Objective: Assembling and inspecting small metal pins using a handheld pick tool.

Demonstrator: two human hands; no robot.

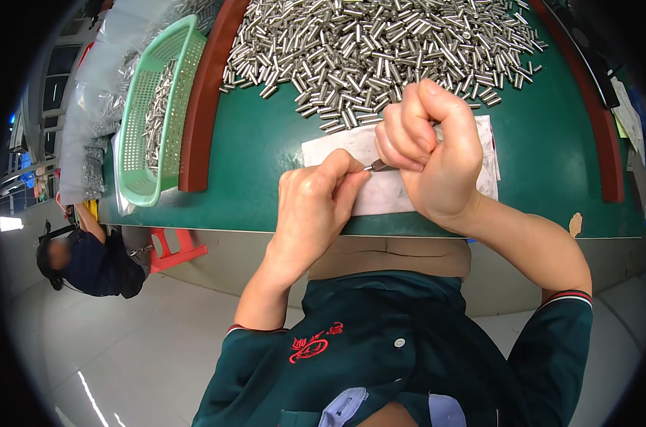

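Over a white cloth (380, 203) near the table's front edge, my left hand (305, 203) pinches a small metal pin (368, 169) between thumb and index finger. Only the bright end of that pin shows. My right hand (437, 153) is closed in a fist round a dark, slim tool (382, 165), most of it hidden in the palm. The tool's tip meets or nearly meets the pin's end. Just beyond both hands spreads a large heap of short shiny metal pins (380, 57).
Brown wooden rails (203, 128) (600, 114) border the green table (251, 156). At the left, a pale green plastic basket (141, 142) holds more pins, beside clear bags (88, 121) of metal parts. A co-worker (95, 260) sits near a red stool (177, 249).
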